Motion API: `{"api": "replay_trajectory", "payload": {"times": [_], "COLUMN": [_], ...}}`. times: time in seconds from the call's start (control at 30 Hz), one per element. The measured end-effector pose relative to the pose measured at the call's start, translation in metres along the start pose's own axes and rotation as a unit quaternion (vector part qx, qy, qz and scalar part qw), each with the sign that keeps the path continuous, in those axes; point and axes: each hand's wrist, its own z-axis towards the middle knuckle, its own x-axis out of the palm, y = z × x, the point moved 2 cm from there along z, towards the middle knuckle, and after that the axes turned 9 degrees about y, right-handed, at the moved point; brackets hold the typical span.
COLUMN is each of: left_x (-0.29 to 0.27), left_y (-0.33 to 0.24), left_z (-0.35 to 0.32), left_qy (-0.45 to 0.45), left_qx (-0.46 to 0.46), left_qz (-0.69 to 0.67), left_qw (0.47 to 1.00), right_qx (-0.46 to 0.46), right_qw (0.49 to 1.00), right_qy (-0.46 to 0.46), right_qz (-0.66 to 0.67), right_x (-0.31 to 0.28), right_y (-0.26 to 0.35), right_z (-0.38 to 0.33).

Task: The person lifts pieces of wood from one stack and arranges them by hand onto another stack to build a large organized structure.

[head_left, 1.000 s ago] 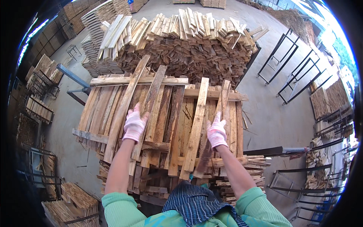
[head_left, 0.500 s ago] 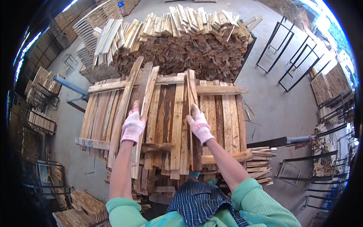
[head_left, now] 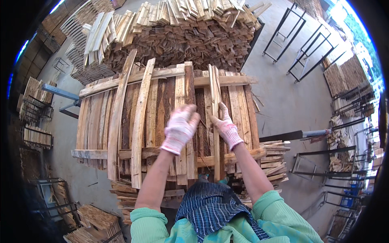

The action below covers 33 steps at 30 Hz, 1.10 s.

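Many rough wooden planks lie side by side on a rack in front of me. My right hand [head_left: 225,126], in a pinkish-white knit glove, is closed on the edges of two narrow wooden planks [head_left: 215,87] standing close together. My left hand [head_left: 180,128], gloved the same way, hovers over the middle planks, its fingers apart and blurred; no plank shows in its grip. To its left, a pale plank [head_left: 142,121] and a longer brown plank [head_left: 121,109] lie loose across the top of the row.
Crossbars [head_left: 89,154] run under the loose planks. Behind the rack rises a large stack of cut wood [head_left: 190,46]. A blue metal arm [head_left: 60,91] juts out at left, a dark bar [head_left: 281,137] at right. Black metal frames [head_left: 285,34] stand on the concrete floor.
My left hand has let go of the planks at left and moved right, toward the middle. My right hand has shifted slightly right with its planks. The whole view has shifted a little.
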Motion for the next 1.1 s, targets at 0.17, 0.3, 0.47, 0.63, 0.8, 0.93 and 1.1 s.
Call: {"api": "replay_trajectory", "payload": {"times": [0.17,0.3,0.47,0.63,0.8,0.93,1.1], "left_x": [-0.031,-0.025,-0.008,-0.002,0.006,-0.005,0.092], "left_y": [0.061,0.051,0.050,0.058,0.059,0.062,-0.083], "left_z": [0.000,-0.004,0.012,-0.001,0.006,0.023,-0.001], "left_qy": [0.041,0.075,0.078,0.091,0.088,0.134,0.110], "left_qx": [-0.059,-0.055,-0.041,-0.068,-0.052,-0.041,0.146], "left_qz": [0.258,0.289,0.321,0.382,0.390,0.403,0.427], "left_qw": [0.963,0.953,0.943,0.917,0.915,0.904,0.886], "right_qx": [0.066,0.084,0.030,-0.058,0.107,-0.025,0.024], "right_qw": [0.894,0.954,0.963,0.929,0.859,0.886,0.941], "right_qy": [-0.059,-0.024,0.023,0.060,-0.145,-0.305,-0.218], "right_qz": [-0.440,-0.285,-0.266,-0.360,-0.480,-0.349,-0.257], "right_x": [0.041,0.077,0.065,-0.021,-0.145,-0.141,-0.148], "right_y": [0.006,0.040,0.027,0.024,-0.066,-0.121,-0.122], "right_z": [0.007,-0.004,0.003,-0.044,-0.141,-0.147,-0.141]}}
